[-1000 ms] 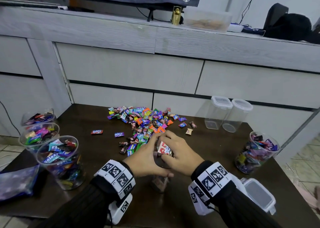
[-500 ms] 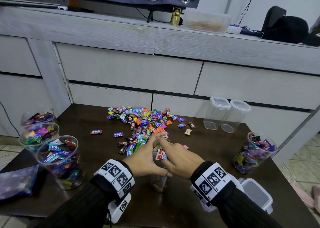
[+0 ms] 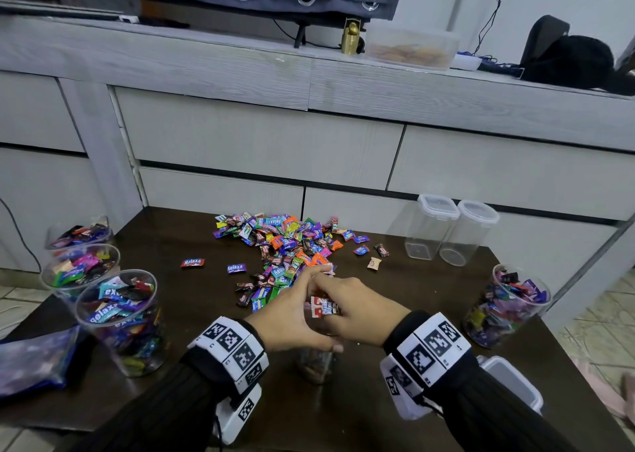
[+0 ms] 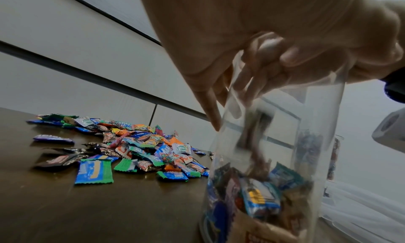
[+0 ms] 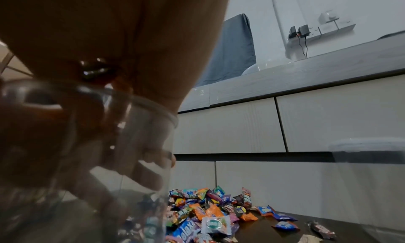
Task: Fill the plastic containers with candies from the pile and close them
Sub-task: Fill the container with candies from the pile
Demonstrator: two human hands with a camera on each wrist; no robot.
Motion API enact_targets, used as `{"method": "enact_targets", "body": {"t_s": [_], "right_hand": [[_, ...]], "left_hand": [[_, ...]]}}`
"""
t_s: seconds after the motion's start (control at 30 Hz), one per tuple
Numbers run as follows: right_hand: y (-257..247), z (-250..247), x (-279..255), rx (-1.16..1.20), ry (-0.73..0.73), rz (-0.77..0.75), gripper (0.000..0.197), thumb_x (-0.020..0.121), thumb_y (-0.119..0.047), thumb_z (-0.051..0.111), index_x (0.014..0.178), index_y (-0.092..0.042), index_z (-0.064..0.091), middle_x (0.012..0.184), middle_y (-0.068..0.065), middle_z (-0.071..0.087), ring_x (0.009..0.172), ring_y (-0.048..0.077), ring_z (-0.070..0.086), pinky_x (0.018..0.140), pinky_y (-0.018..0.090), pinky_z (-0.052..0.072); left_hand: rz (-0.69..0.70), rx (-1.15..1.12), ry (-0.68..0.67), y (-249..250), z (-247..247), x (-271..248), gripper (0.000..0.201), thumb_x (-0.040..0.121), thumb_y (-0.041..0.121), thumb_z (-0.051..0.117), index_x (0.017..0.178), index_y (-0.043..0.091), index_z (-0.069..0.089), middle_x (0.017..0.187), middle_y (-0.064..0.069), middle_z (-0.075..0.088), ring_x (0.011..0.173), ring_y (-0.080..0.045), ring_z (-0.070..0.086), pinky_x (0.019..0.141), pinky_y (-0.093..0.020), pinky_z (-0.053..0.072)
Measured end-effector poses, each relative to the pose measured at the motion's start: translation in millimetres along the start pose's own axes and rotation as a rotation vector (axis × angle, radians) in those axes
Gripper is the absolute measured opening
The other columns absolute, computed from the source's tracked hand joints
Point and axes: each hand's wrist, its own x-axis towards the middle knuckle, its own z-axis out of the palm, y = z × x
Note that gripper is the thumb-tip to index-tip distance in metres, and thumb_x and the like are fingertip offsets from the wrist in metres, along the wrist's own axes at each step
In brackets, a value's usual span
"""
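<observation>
Both my hands are cupped over the mouth of the clear container (image 3: 314, 365) near the desk's (image 3: 192, 396) front edge. My left hand (image 3: 292, 317) curls around its rim; my right hand (image 3: 357, 309) grasps a bunch of candies (image 3: 323, 307) above the opening, and some candies already lie at the bottom. The candy pile (image 3: 285, 245) sits just behind, toward the back edge.

Clear container (image 4: 274, 160) upright, partly filled, seemingly open; candies pile (image 3: 288, 245) just behind.
</observation>
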Motion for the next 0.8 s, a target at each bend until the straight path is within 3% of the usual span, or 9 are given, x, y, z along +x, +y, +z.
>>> {"method": "enact_targets", "body": {"t_s": [0.07, 0.13, 0.2, 0.37, 0.5, 0.57, 0.63, 0.7, 0.8], "right_hand": [[-1.4, -5.4, 2.7, -0.018, -0.003, 0.012, 0.021, 0.08, -0.005, 0.062, 0.093, -0.015, 0.049, 0.089, 0.002, 0.058, 0.078, 0.019, 0.052, 0.067, 0.028, 0.037], [-1.3, -10.2, 7.3, -0.107, -0.024, -0.012, 0.02, 0.078, 0.0, 0.062, 0.094, -0.011, 0.056, 0.097, 0.006, 0.059, 0.086, 0.022, 0.053, 0.068, 0.021, 0.03], [-2.0, -11.7, 12.0, -0.208, -0.067, -0.004, 0.023, 0.08, 0.0, 0.062, 0.102, -0.006, 0.06, 0.108, 0.009, 0.061, 0.097, 0.024, 0.055, 0.072, 0.021, 0.031], [-3.3, -9.8, 10.2, -0.187, -0.077, -0.01, 0.026, 0.077, 0.0, 0.063, 0.103, -0.004, 0.061, 0.104, 0.01, 0.063, 0.092, 0.023, 0.058, 0.071, 0.024, 0.039], [8.6, -9.9, -2.1, 0.175, 0.167, 0.005, 0.02, 0.081, -0.009, 0.068, 0.097, -0.019, 0.061, 0.094, -0.004, 0.066, 0.078, 0.011, 0.061, 0.071, 0.022, 0.049], [22.8, -8.8, -8.1, 0.387, 0.422, 0.107, 0.025, 0.085, -0.015, 0.067, 0.099, -0.032, 0.056, 0.095, -0.007, 0.067, 0.078, 0.01, 0.063, 0.071, 0.023, 0.052], [44.4, -6.3, -12.0, 0.444, 0.571, 0.311, 0.029, 0.085, -0.019, 0.067, 0.105, -0.034, 0.051, 0.096, -0.004, 0.064, 0.079, 0.013, 0.061, 0.067, 0.023, 0.05], [67.3, 1.8, -13.1, 0.331, 0.44, 0.612, 0.051, 0.081, -0.028, 0.073, 0.122, -0.024, 0.043, 0.11, 0.003, 0.06, 0.096, 0.019, 0.059, 0.072, 0.025, 0.048], [91.3, 28.6, -12.8, 0.171, 0.116, 0.9, 0.095, 0.068, -0.04, 0.083, 0.139, -0.013, 0.026, 0.135, 0.014, 0.043, 0.123, 0.026, 0.048, 0.095, 0.032, 0.043]], "left_hand": [[0.013, 0.016, 0.001, 2.8, -0.7, -1.1, 0.106, 0.056, 0.04, 0.093, 0.13, 0.061, 0.021, 0.137, 0.023, 0.043, 0.122, 0.016, 0.045, 0.095, -0.005, 0.039], [0.021, 0.02, 0.003, 4.7, -0.5, -1.7, 0.107, 0.058, 0.038, 0.093, 0.135, 0.054, 0.021, 0.141, 0.016, 0.042, 0.128, 0.006, 0.044, 0.106, -0.019, 0.04], [0.018, 0.015, 0.006, 4.8, -0.3, -2.3, 0.109, 0.06, 0.034, 0.093, 0.14, 0.047, 0.022, 0.142, 0.01, 0.045, 0.129, -0.003, 0.047, 0.109, -0.028, 0.041], [0.004, -0.01, 0.0, 5.0, -1.4, -4.0, 0.106, 0.057, 0.035, 0.094, 0.13, 0.064, 0.022, 0.138, 0.013, 0.048, 0.125, 0.004, 0.049, 0.104, -0.017, 0.043], [0.03, -0.098, -0.054, 5.7, -3.5, -5.3, 0.125, 0.045, 0.063, 0.089, 0.148, 0.036, 0.023, 0.145, 0.011, 0.046, 0.133, -0.001, 0.044, 0.111, -0.031, 0.04], [0.03, -0.168, -0.017, 3.9, -6.8, -6.7, 0.124, 0.045, 0.082, 0.073, 0.149, 0.033, 0.026, 0.149, 0.016, 0.04, 0.137, 0.001, 0.039, 0.11, -0.027, 0.038], [-0.02, -0.154, 0.135, -0.1, -14.0, -8.4, 0.108, 0.051, 0.097, 0.049, 0.142, 0.04, 0.036, 0.144, 0.022, 0.042, 0.137, 0.001, 0.037, 0.106, -0.023, 0.036], [-0.136, -0.076, 0.36, -14.9, -24.8, -6.0, 0.087, 0.066, 0.093, 0.04, 0.135, 0.039, 0.044, 0.136, 0.02, 0.05, 0.134, -0.006, 0.043, 0.1, -0.024, 0.038], [-0.49, 0.419, 0.526, -48.4, -42.5, 0.6, 0.07, 0.089, 0.067, 0.046, 0.143, 0.022, 0.039, 0.152, -0.002, 0.039, 0.143, -0.022, 0.031, 0.114, -0.047, 0.03]]}}
